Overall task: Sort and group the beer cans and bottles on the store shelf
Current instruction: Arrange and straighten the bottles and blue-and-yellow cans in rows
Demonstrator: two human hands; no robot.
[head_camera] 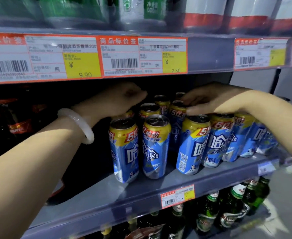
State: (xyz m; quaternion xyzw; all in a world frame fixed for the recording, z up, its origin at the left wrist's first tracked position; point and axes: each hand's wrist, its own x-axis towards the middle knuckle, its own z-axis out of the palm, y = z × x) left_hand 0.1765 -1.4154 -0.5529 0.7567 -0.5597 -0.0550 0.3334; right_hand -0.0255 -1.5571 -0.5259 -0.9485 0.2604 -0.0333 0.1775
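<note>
Our left forearm (38, 161) crosses the foreground, a pale bangle (76, 125) on its wrist. We curl the left hand (119, 99) over a back-row can (128, 114); we cannot tell whether its fingers grip. Our right hand (216, 99) lies flat, fingers together, on the tops of the blue cans (156, 147) grouped on the grey shelf (124, 195). Green bottles (231, 204) stand below.
</note>
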